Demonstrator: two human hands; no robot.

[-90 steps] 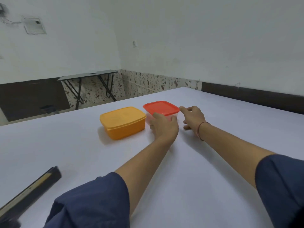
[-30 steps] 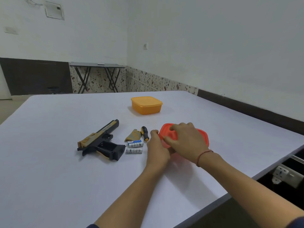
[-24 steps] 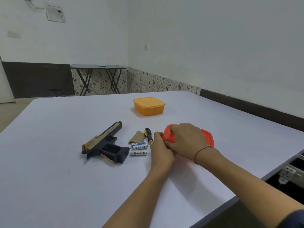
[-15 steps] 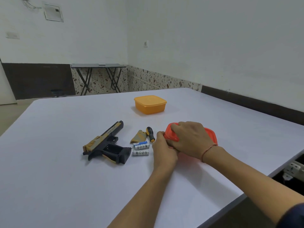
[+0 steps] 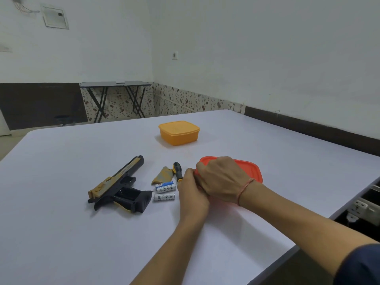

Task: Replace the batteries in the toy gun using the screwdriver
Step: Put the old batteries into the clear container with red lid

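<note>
A black and gold toy gun (image 5: pixel 119 187) lies on its side on the white table (image 5: pixel 61 233), its grip compartment uncovered. To its right lie the loose gold cover piece (image 5: pixel 162 175), a black and yellow screwdriver (image 5: pixel 177 168) and several white batteries (image 5: pixel 164 192). A red lidded box (image 5: pixel 249 169) stands right of them. My right hand (image 5: pixel 221 177) lies over the lid with fingers curled on its left corner. My left hand (image 5: pixel 192 192) grips the box at that same corner from below.
An orange lidded box (image 5: pixel 178 132) stands farther back on the table. The table's right edge (image 5: pixel 308 241) runs close to my right arm, with a power strip (image 5: pixel 362 208) below it. A folding table (image 5: pixel 115 95) stands by the far wall.
The red box came from beside the orange box to the near right of the table. In the last second both hands stayed at its left corner, the fingers closing tighter on the lid.
</note>
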